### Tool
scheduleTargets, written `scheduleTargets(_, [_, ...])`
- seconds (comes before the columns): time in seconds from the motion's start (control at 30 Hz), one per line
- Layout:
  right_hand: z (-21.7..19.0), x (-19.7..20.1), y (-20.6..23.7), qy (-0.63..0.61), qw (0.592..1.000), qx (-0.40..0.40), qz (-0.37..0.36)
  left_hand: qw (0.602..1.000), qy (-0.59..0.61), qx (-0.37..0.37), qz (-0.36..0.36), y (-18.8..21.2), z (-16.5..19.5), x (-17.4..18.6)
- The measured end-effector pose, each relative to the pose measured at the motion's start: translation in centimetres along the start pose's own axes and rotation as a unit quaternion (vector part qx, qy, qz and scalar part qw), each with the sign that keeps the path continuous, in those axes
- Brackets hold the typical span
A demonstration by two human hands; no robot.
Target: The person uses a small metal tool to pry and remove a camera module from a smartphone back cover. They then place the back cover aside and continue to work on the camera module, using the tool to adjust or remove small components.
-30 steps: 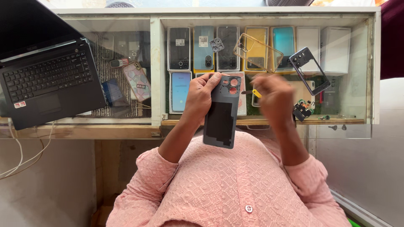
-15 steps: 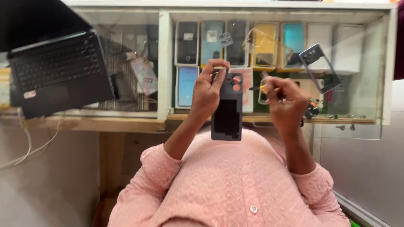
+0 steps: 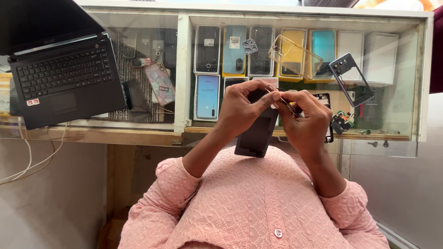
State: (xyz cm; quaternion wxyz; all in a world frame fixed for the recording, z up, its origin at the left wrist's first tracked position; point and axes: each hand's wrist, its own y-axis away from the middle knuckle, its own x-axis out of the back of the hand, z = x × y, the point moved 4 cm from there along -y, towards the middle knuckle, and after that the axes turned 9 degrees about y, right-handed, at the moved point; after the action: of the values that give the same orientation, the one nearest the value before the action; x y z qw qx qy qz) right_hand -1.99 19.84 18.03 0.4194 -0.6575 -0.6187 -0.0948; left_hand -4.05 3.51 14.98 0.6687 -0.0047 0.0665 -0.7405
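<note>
A person in a pink embroidered shirt grips a dark, flat rectangular phone (image 3: 256,133) in the left hand (image 3: 244,108), above a glass-topped display counter (image 3: 182,69). The right hand (image 3: 304,122) pinches thin metal tweezers (image 3: 282,101), tips at the phone's upper end. An open black laptop (image 3: 60,78) sits well apart on the counter's left.

laptop (image 3: 60,74) left — phone (image 3: 257,131) centre

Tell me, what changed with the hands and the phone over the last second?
The right hand, raised apart a second ago, came in to the dark phone and now puts thin tweezers to its top end. The left hand kept its grip on the phone. The laptop and clear case on the glass counter stayed put.
</note>
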Motion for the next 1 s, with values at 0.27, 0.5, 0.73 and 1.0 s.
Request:
scheduleTargets(0.27, [0.5,1.2,-0.3,0.030,0.999,-0.020,-0.032,0.997,0.037,0.058,-0.028,-1.5,-1.6,-0.7])
scheduleTargets(0.5, [1.8,2.0,0.2,0.044,0.996,-0.071,-0.036,0.996,0.049,0.072,0.035,-3.0,-1.8,1.8])
scheduleTargets(0.73, [2.6,0.9,0.0,0.016,0.995,-0.079,-0.055,0.996,-0.061,0.058,0.040,-2.8,-1.9,1.5])
scheduleTargets(1.0, [2.0,0.7,-0.2,0.047,0.996,-0.025,-0.065,0.992,-0.092,0.055,-0.068,-3.5,-1.7,-0.3])
